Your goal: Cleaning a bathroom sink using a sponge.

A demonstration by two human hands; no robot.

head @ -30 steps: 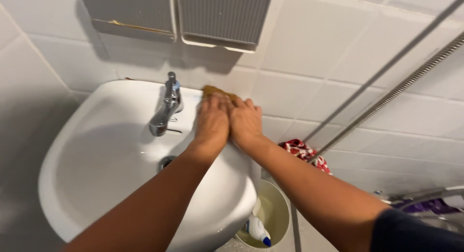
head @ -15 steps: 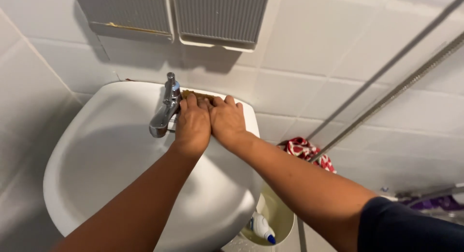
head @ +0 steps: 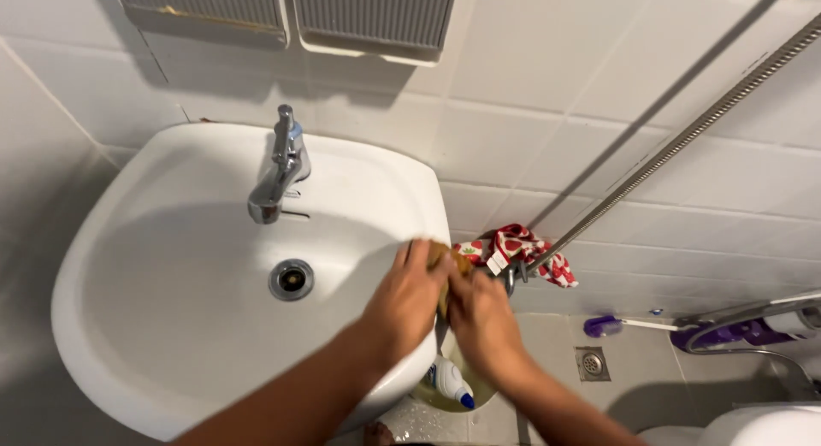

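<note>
The basin (head: pixel 171 326) looks like glossy white ceramic, smooth all over, and the tap (head: pixel 278 168) at its back edge and the drain ring (head: pixel 292 279) are bright polished metal. At the basin's right edge both hands press a yellow-brown sponge (head: pixel 455 265) that looks matt and coarse, just beside a soft red-and-white printed cloth (head: pixel 523 249). The wall tiles (head: pixel 530 112) are smooth with a dull sheen, the hose (head: pixel 684 138) is ribbed shiny metal, and the bottle (head: pixel 449 383) below is smooth white plastic.
</note>
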